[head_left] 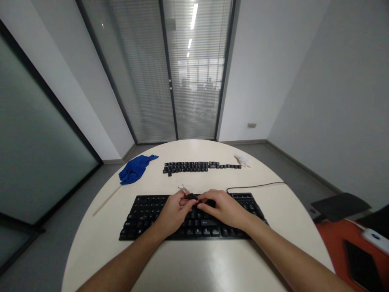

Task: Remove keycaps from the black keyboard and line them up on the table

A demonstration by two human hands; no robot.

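Note:
A black keyboard lies in front of me on a round table, and both my hands are over its middle. My left hand is closed, with thumb and fingers pinching a small black keycap. A thin, pale, hooked thing sticks up from behind the left fingers; its kind is too small to make out. My right hand is closed too, its thumb and fingertips meeting at the right side of that keycap. Beyond the keyboard, loose black keycaps stand in rows, with a single line trailing right.
A blue cloth lies at the far left by a pale stick. Crumpled white tissue sits at the far right. The keyboard's cable runs off the right edge. An orange chair beside the table holds a dark phone.

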